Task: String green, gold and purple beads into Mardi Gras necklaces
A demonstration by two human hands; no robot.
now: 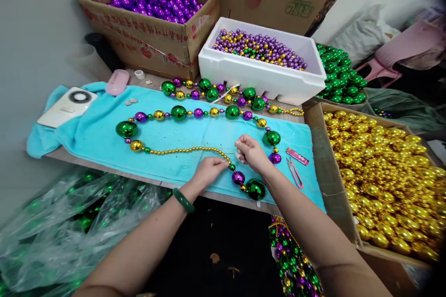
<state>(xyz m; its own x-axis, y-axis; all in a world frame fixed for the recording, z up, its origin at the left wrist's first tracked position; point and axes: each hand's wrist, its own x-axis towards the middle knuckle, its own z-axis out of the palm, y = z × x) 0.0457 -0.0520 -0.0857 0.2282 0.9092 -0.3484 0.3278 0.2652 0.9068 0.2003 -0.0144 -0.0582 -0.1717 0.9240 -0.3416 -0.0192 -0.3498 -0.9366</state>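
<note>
A bead necklace (179, 112) of green, purple and gold shiny balls lies in a loop on a turquoise towel (216, 132). Its near side has a run of small gold beads. My left hand (209, 171), with a green bangle at the wrist, pinches this run beside a small green bead. Just to the right and slightly farther off, my right hand (251, 152) has its fingers pressed together above the towel. Something small and whitish shows by its fingers, too small to name. Pink-handled thread snips (295, 174) lie right of the loop, near a pink packet (298, 157).
Behind the towel lies another bead strand (205, 85). A white foam box (258, 79) of beads and a carton (146, 48) of purple balls stand at the back. A carton (334, 171) of gold balls borders the right. A white device (68, 107) lies far left.
</note>
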